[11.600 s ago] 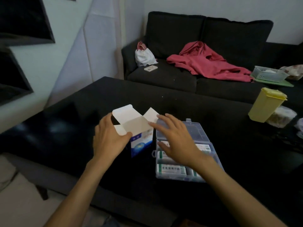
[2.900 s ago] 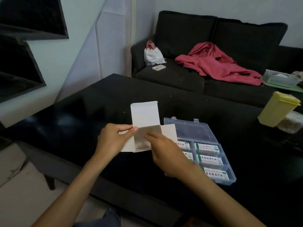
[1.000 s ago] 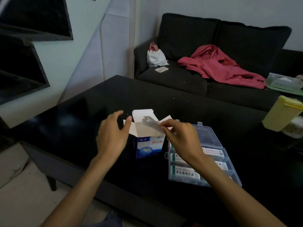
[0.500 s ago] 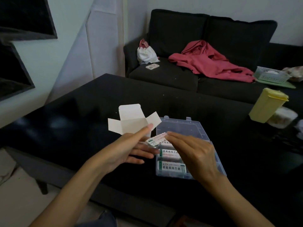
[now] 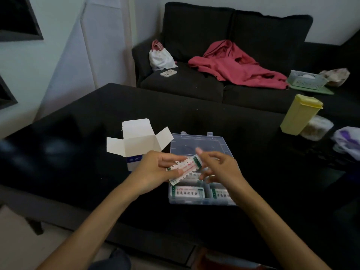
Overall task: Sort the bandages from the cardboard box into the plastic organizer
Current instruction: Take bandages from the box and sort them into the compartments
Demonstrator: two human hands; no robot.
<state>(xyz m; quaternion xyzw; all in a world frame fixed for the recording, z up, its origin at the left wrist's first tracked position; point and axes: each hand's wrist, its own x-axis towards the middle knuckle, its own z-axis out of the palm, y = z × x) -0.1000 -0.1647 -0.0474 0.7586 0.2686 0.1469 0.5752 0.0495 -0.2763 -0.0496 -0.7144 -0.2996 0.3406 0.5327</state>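
Two bare hands meet above the near left corner of the clear plastic organizer [image 5: 196, 145], which lies open on the black table [image 5: 214, 117] with its lid laid flat toward the sofa. The left hand [image 5: 153, 172] grasps a small stack of wrapped bandages [image 5: 184, 168], white with green ends and red print, thumb on top and fingers curled beneath. The right hand [image 5: 220, 168] sits at the far end of that stack with fingers bent; motion blur prevents a firm reading of whether it grips the bandages or only touches them. More wrapped bandages [image 5: 188, 192] lie flat in the near compartments of the organizer, at least two packs side by side. The cardboard box [image 5: 136, 145] stands upright on the table just left of the organizer, all its top flaps spread open, blue print showing on its front face behind the left hand.

Other items observed: a yellow lidded container [image 5: 298, 115] on the right part of the table, a round tub [image 5: 316, 127] just beside it, a red garment [image 5: 237, 65] draped on the dark sofa [image 5: 194, 26], a white drawstring bag [image 5: 160, 57] and a phone [image 5: 168, 73] on the left seat cushion.
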